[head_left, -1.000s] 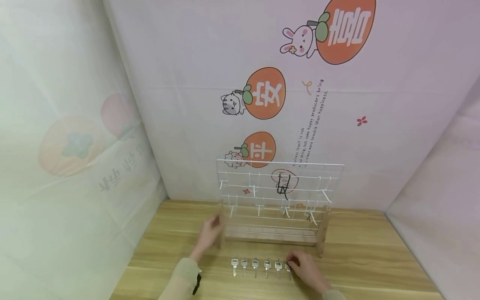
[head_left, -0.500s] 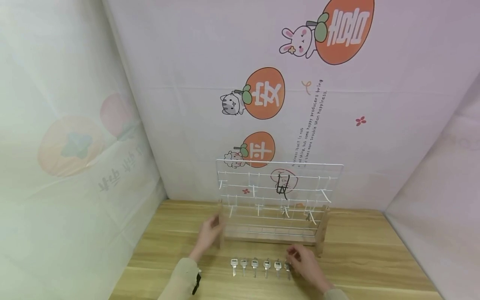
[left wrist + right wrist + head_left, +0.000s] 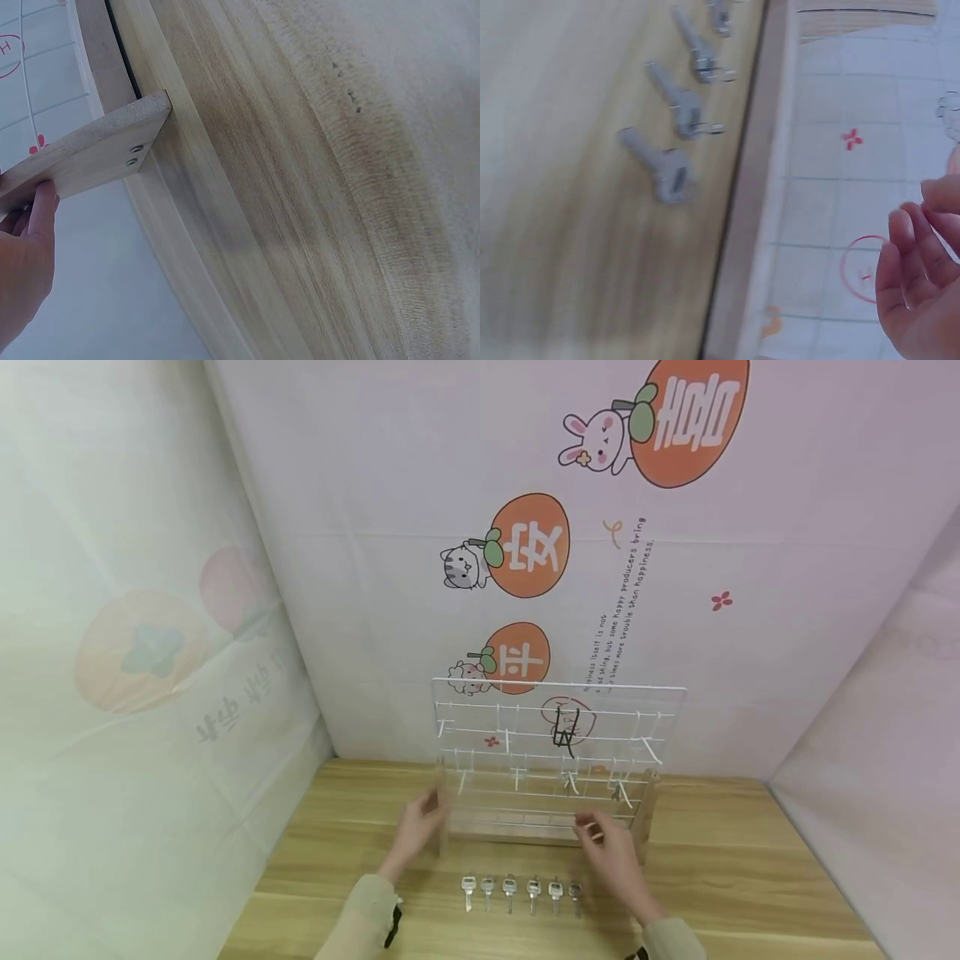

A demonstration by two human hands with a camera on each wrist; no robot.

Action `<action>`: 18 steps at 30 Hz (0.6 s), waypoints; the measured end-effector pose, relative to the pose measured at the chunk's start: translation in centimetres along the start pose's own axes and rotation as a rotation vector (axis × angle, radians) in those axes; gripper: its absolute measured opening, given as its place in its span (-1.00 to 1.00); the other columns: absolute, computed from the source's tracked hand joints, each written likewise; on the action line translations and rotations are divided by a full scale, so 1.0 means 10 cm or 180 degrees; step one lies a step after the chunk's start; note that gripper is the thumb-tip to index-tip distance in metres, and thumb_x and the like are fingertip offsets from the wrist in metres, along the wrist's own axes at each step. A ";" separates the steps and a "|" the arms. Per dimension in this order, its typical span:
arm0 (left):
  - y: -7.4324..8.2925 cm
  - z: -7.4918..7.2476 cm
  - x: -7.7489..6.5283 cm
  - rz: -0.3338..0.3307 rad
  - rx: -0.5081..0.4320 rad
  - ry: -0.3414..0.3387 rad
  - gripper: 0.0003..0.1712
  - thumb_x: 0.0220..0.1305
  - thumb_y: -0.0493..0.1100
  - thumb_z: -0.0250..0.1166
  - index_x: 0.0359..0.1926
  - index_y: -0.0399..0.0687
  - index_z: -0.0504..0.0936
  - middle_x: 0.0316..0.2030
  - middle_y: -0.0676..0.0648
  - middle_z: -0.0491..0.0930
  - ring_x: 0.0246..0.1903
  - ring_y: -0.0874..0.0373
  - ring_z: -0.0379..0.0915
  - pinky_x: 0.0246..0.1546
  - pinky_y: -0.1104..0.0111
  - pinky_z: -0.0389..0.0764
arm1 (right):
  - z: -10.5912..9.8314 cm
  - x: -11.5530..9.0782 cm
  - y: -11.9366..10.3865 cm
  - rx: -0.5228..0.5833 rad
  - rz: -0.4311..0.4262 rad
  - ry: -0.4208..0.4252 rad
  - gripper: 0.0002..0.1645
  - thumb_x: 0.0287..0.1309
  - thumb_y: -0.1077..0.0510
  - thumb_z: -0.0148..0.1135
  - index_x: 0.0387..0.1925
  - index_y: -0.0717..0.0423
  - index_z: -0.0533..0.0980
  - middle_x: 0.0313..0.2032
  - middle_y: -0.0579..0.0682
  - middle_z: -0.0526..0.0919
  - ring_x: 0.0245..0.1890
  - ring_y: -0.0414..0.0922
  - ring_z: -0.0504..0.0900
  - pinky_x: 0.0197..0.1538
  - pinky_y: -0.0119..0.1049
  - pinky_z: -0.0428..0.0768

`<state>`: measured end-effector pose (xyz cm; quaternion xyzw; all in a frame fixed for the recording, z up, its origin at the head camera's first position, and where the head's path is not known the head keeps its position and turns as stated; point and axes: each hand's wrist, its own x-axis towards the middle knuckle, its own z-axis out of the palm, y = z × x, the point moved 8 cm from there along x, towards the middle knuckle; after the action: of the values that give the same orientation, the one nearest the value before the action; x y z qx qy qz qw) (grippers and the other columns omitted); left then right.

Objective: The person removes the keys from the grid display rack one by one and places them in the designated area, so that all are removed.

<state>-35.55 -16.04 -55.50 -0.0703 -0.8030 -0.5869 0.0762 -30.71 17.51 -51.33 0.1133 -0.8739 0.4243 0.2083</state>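
My left hand (image 3: pixel 420 827) grips the wooden side post (image 3: pixel 90 154) of a white wire grid rack (image 3: pixel 558 689), its thumb on the board's face and the other fingers partly hidden behind. My right hand (image 3: pixel 611 852) is raised in front of the rack's lower right part, fingers loosely bent; in the right wrist view nothing shows between the thumb and fingertips. Below it a row of several silver keys lies on the table, the rightmost key (image 3: pixel 575 893) nearest this hand. Keys hang from two lower right hooks, one at the rack's right key (image 3: pixel 618 792).
The rack carries several white hooks and one black hook (image 3: pixel 564 728). It stands on a wood-grain table (image 3: pixel 720 877), close to a printed cloth backdrop (image 3: pixel 375 610). Cloth side walls (image 3: pixel 135 735) flank the table.
My right hand has lifted from the rightmost key and moved up and forward toward the rack; that key still lies on the table. My left hand keeps its place at the post.
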 end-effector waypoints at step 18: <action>0.02 0.00 -0.01 -0.0003 0.0058 -0.0011 -0.37 0.35 -0.27 0.25 0.34 -0.49 0.30 0.23 -0.46 0.47 0.24 -0.32 0.45 0.28 -0.04 0.53 | -0.13 0.33 -0.24 0.0206 0.0152 0.0497 -0.72 0.16 0.37 0.32 -0.07 0.20 0.56 -0.24 0.07 0.73 -0.39 -0.40 0.55 -0.33 -0.54 0.65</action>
<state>-35.43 -15.97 -55.35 -0.0702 -0.8085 -0.5794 0.0753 -32.44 17.02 -47.44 0.0657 -0.8434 0.4646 0.2618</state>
